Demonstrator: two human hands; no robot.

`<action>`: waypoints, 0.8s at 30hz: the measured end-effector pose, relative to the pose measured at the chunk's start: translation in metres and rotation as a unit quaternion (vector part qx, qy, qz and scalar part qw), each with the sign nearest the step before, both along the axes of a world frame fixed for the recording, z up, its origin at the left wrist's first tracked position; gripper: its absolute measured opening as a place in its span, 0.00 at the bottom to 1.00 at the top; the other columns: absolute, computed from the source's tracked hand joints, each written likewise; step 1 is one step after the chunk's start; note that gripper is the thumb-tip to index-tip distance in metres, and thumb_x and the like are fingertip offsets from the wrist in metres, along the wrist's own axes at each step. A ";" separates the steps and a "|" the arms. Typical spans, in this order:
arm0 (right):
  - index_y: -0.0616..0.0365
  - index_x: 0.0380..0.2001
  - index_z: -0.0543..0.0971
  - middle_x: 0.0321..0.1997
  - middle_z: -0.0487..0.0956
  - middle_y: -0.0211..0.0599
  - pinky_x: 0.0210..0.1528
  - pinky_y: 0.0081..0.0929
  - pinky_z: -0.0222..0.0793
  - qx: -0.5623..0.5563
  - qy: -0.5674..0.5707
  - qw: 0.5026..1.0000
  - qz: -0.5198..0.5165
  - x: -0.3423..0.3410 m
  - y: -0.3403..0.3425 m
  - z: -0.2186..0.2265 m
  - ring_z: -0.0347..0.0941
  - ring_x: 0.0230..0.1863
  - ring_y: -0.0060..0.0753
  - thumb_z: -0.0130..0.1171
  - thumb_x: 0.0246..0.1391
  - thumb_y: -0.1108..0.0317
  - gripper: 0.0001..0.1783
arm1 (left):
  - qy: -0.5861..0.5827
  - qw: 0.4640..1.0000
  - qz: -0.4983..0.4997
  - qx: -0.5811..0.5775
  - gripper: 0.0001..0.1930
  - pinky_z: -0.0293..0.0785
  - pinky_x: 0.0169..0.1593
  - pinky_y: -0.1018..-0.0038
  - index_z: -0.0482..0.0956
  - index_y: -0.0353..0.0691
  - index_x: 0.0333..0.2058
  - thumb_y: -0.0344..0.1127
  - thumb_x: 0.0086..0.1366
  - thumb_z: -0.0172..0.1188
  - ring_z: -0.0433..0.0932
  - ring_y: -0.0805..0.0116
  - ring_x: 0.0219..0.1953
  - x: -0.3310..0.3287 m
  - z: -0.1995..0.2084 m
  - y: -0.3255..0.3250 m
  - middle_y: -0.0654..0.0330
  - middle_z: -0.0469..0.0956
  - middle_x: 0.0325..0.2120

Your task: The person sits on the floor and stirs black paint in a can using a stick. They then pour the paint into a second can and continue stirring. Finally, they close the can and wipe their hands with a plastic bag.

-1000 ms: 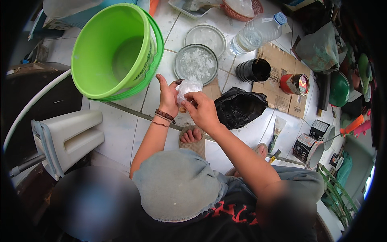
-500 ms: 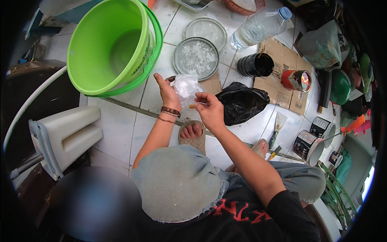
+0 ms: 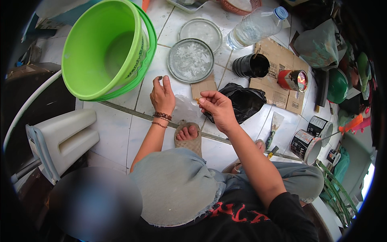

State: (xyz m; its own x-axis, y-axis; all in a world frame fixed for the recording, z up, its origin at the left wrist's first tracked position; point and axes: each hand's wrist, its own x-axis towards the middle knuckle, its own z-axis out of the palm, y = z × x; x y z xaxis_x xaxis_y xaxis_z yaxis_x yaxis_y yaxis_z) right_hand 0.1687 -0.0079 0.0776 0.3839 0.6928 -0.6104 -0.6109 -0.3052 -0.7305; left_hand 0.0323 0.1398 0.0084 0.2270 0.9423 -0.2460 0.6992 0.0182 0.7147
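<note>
My right hand [image 3: 217, 108] pinches a small yellow-orange thing [image 3: 197, 100] between thumb and forefinger; its exact kind is too small to make out. Below and left of those fingers is a clear, crumpled plastic bag [image 3: 186, 108], close to my sandalled foot. My left hand [image 3: 163, 97] is raised beside the bag with thumb and forefinger apart, and nothing shows in it. One of its fingertips looks dark. Just right of my right hand sits an open black plastic bag [image 3: 244, 103].
A green bucket [image 3: 90, 52] leans at the left, above a pale plastic stool [image 3: 76, 135]. Ahead lie two round lids [image 3: 191, 60]. A water bottle [image 3: 256, 29], a black container [image 3: 250, 65], a red can [image 3: 292, 80] on cardboard [image 3: 278, 97] and a scraper [image 3: 274, 128] stand or lie rightward.
The clear plastic bag has left my left hand and is now lower, between the hands. My left hand has drawn back leftward, and my right hand has risen slightly with the yellow-orange thing.
</note>
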 end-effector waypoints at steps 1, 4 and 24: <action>0.66 0.48 0.79 0.37 0.83 0.35 0.37 0.21 0.74 -0.003 0.009 1.000 0.000 0.005 0.000 0.002 0.77 0.34 0.22 0.66 0.60 0.66 0.17 | 0.031 0.995 -0.040 0.083 0.28 0.66 0.46 0.59 0.74 0.34 0.52 0.57 0.75 0.45 0.76 0.57 0.35 -0.002 0.004 -0.003 0.54 0.78 0.29; 0.64 0.49 0.78 0.36 0.82 0.32 0.37 0.21 0.73 -0.039 0.020 0.999 0.026 0.018 0.002 0.011 0.76 0.34 0.21 0.65 0.62 0.63 0.18 | -0.053 0.958 -0.068 0.275 0.20 0.65 0.47 0.61 0.74 0.36 0.54 0.46 0.75 0.50 0.75 0.61 0.35 0.003 0.022 -0.006 0.59 0.77 0.28; 0.61 0.45 0.78 0.30 0.81 0.29 0.29 0.17 0.69 0.038 -0.022 0.996 0.072 0.000 0.025 0.040 0.73 0.27 0.16 0.66 0.62 0.63 0.15 | -0.343 0.913 0.073 -0.211 0.24 0.53 0.16 0.78 0.75 0.34 0.34 0.53 0.75 0.52 0.57 0.82 0.11 0.055 0.088 -0.010 0.71 0.61 0.09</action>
State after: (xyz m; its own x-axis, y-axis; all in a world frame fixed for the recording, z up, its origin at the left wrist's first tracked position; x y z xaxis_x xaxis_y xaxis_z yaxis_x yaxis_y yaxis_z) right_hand 0.1689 0.0170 0.1175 0.3021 0.7857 -0.5398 -0.5319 -0.3309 -0.7794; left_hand 0.0876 0.1299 0.0959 0.3429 0.8295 -0.4408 0.0585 0.4495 0.8914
